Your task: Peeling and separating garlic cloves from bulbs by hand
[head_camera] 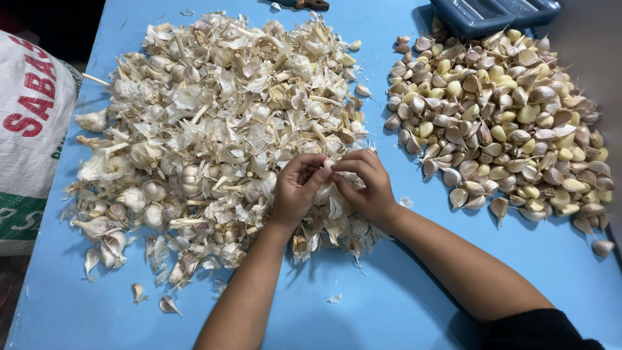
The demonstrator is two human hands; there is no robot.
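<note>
Blue laminate covers the desk (402, 304), and nearly all of its far half is buried under garlic. On the left lies a broad heap of papery skins and whole bulbs (214, 123), pale cream and white, with loose husks scattered at its near edge. On the right, well apart from it across a strip of bare blue, sits a smaller pile of separated cloves (505, 123), some in purplish-brown skin, some bare and yellowish.

Both hands meet at the near edge of the big heap. The left hand (297, 188) is curled, its fingertips bent inward and pressed toward the right hand (366, 185), which is curled the same way. Between the two sets of fingertips they pinch a small pale piece of garlic (328, 166); it is mostly hidden by the fingers, so I cannot tell whether it is a clove or a bit of bulb. The forearms come in from the lower edge, the right one ending in a dark sleeve (538, 327).

At the far right corner a dark blue tray (492, 13) touches the clove pile. A white woven sack (29, 129) with red and green print stands just beside the desk's left edge.
</note>
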